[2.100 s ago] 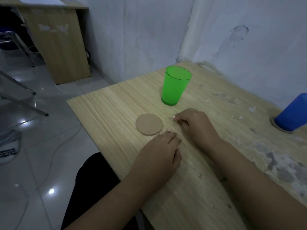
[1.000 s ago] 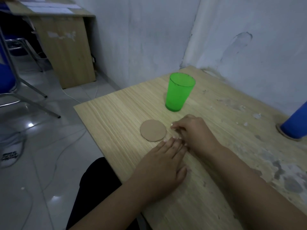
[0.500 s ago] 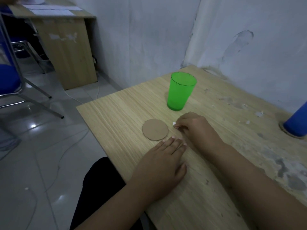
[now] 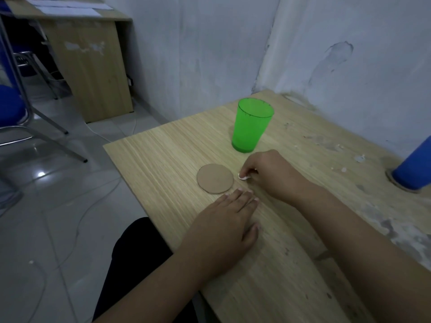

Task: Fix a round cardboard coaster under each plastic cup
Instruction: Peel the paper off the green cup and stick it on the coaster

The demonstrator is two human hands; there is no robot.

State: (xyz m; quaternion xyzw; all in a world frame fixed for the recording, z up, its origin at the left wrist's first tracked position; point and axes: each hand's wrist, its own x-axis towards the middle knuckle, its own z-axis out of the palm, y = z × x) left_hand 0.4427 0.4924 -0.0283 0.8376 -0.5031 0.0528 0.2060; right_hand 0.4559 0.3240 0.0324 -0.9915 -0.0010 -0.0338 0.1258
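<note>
A round brown cardboard coaster [image 4: 215, 178] lies flat on the wooden table [image 4: 163, 155]. Behind it a green plastic cup [image 4: 250, 128] stands upright, apart from the coaster. My right hand [image 4: 268, 173] rests just right of the coaster, its fingertips pinched on a small white bit [image 4: 242, 176]. My left hand [image 4: 226, 227] lies palm down on the table, fingers flat, their tips just short of the coaster's near edge. At the right edge a blue plastic cup [image 4: 415, 167] stands on another cardboard coaster [image 4: 394, 181].
White walls meet in a corner right behind the table. The tabletop at the right is worn, with white flecks. On the floor to the left stand a wooden desk [image 4: 93, 73] and a blue chair with metal legs [image 4: 14, 108]; cables run across the tiles.
My left hand went from curled to flat on the table. My right hand stayed beside the coaster, and the white bit now shows at its fingertips. The camera view shifted slightly.
</note>
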